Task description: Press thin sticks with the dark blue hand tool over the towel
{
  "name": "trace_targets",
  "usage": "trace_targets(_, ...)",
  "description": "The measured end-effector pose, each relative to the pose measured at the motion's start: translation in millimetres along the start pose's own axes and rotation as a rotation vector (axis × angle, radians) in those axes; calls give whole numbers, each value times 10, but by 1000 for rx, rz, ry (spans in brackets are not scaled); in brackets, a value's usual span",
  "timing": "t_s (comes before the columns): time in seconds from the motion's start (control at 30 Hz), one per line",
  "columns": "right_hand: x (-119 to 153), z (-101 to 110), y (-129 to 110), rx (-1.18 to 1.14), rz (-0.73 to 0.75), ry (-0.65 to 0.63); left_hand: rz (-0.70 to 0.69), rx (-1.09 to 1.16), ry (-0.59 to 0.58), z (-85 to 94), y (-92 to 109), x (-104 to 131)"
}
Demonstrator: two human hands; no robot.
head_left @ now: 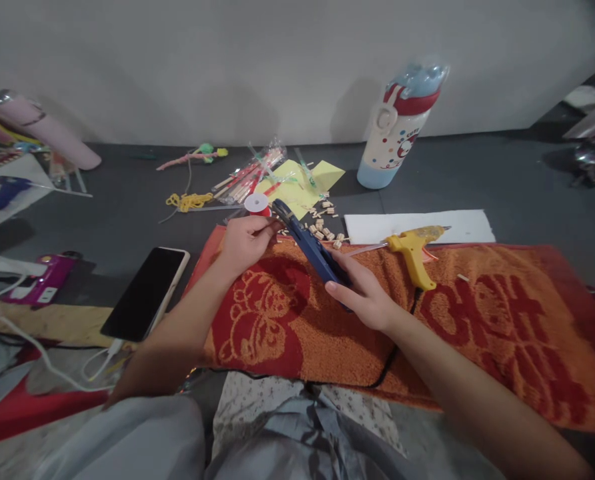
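Note:
My right hand point(362, 293) is closed round the handles of a dark blue cutting tool point(310, 248), whose head points up and to the left. At the tool's head, my left hand point(250, 243) pinches a thin stick, of which only a short piece shows. Both hands are over an orange and red towel point(367, 347). Small cut wooden pieces point(320, 230) lie scattered just beyond the tool. A red spool with a white top point(256, 204) stands behind my left fingers. To the right, a yellow glue gun point(415, 253) rests partly on the towel and partly on a white board point(457, 223).
A patterned bottle point(397, 130) stands near the wall. Yellow paper point(292, 187), bagged sticks point(250, 177) and yellow cord point(188, 201) lie at the back. A phone point(146, 293) with a cable is on the left, beside a purple device point(42, 280). A pink bottle point(52, 130) leans further back.

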State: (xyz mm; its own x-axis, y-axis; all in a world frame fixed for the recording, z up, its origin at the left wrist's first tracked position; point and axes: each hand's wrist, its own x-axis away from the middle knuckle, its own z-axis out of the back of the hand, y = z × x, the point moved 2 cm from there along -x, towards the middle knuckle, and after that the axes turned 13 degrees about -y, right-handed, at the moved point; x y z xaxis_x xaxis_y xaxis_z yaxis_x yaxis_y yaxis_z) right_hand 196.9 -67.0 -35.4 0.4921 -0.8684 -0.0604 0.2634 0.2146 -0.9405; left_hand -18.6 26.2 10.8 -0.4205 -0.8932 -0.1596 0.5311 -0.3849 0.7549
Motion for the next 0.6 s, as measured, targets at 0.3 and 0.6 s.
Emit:
trace_targets(0.3,10,34,15,-28,-51,-14,34,542,-240,-19,-194,-70)
trace_targets(0.6,19,28,-4,-197,-82,-64,81,841,-226,-49,-264,-49)
